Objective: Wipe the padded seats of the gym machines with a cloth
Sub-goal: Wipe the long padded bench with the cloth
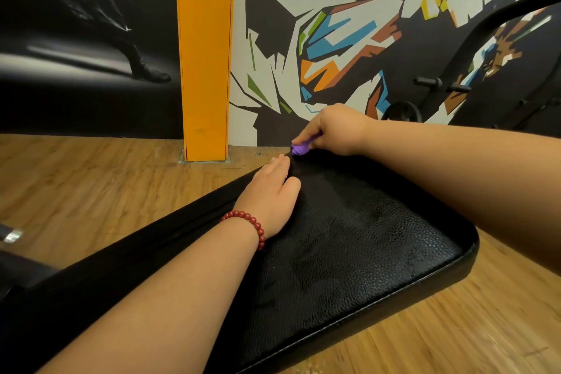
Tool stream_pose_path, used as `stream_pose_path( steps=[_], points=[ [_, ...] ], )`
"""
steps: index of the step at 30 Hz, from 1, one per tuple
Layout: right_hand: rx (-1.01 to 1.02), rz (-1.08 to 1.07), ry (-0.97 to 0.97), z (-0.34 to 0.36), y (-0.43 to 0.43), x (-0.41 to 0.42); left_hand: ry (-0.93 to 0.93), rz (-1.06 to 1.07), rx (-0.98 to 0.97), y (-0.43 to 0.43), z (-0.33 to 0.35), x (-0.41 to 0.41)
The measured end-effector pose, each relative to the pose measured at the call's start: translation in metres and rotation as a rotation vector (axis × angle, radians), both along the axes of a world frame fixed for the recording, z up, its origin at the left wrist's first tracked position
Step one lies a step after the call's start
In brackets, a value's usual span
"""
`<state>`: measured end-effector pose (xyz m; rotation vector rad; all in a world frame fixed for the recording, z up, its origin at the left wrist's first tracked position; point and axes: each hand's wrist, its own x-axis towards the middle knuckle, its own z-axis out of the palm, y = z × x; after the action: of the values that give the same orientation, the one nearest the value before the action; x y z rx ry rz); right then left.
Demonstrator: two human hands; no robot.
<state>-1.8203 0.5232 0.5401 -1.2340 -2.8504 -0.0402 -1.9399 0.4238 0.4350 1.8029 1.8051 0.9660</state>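
Note:
A long black padded bench seat [349, 237] with a pebbled leather surface runs from the lower left toward the far middle. My left hand [270, 191], a red bead bracelet on its wrist, rests flat on the pad near its far end with fingers straight. Just beyond it my right hand [331, 130] grips a bunched purple cloth [300, 149] and presses it on the pad's far tip. Most of the cloth is hidden inside the fist.
Wood-look floor [91, 191] surrounds the bench. An orange pillar [205, 55] stands at the wall straight ahead. A painted mural wall lies behind. A black machine frame with pegs [440, 82] and a weight plate [402, 112] stands at the far right.

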Motion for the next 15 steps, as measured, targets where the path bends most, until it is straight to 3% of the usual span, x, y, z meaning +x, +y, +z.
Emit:
stream_pose_path(
  steps=[7, 15],
  points=[
    [-0.257, 0.115, 0.009, 0.007, -0.024, 0.029, 0.019, -0.005, -0.003, 0.001, 0.001, 0.0],
    [-0.06, 0.038, 0.078, 0.0, -0.02, 0.018, -0.001, -0.001, 0.015, 0.002, -0.003, 0.0]
  ],
)
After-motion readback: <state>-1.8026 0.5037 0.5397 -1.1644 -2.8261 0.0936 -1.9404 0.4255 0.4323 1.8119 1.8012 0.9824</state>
